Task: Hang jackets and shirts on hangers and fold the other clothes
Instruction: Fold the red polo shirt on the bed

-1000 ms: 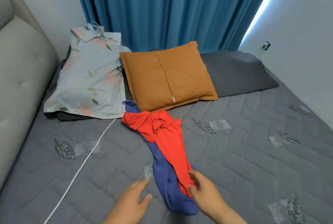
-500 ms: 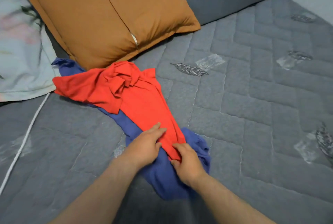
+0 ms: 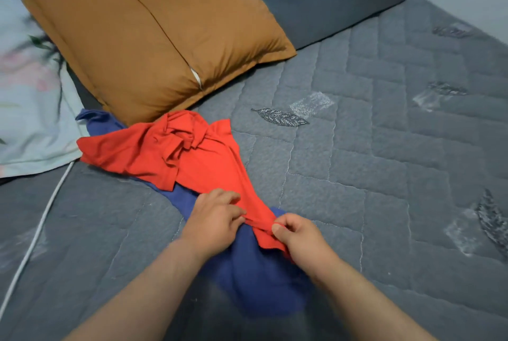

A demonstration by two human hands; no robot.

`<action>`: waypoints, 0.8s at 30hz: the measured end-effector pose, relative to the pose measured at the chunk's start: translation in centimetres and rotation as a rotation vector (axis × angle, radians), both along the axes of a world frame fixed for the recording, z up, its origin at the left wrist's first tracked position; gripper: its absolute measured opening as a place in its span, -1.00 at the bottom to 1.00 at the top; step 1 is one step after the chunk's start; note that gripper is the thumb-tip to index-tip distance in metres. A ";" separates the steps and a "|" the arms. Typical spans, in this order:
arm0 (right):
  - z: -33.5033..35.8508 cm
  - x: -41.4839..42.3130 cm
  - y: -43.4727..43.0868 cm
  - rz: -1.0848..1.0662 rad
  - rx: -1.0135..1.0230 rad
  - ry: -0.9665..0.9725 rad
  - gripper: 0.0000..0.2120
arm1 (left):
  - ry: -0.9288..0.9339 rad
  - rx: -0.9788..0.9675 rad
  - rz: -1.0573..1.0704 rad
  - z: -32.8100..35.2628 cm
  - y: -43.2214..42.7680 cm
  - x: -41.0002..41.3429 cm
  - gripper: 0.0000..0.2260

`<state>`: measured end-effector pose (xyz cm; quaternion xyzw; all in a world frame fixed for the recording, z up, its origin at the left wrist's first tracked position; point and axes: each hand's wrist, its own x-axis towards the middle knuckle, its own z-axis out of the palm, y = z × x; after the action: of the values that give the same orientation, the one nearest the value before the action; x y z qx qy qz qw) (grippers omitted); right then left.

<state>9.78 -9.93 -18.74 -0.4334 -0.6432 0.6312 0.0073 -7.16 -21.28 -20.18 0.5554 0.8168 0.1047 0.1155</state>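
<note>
A grey quilted bed cover (image 3: 371,176) fills the view, with an orange cushion (image 3: 154,38) and a dark grey pillow (image 3: 324,2) near its head and a pale floral shirt (image 3: 24,99) at the left edge. Just below the cushion, a red garment (image 3: 176,154) lies bunched over a blue garment (image 3: 255,277) — both stretch toward the person. The 2 hands meet at the red garment's near end: the left hand (image 3: 213,221) curls its fingers on the cloth, and the right hand (image 3: 299,236) pinches the hem between thumb and fingers.
</note>
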 end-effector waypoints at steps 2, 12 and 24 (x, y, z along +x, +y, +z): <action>4.2 -0.3 0.6 0.069 0.096 0.029 -0.74 | -0.030 0.074 0.016 3.3 -0.2 -0.1 -0.70; 28.4 -0.5 -0.1 0.080 0.160 0.263 -0.71 | -0.555 0.475 0.294 23.7 -2.5 -0.2 -0.71; 43.8 1.5 -5.7 -0.052 0.419 0.427 -0.67 | -0.716 0.526 0.309 33.3 -5.2 8.6 -0.85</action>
<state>11.30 -15.64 25.04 -0.2965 -0.7320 0.5611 0.2478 1.48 -26.52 13.10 0.3668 0.7443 0.5092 0.2285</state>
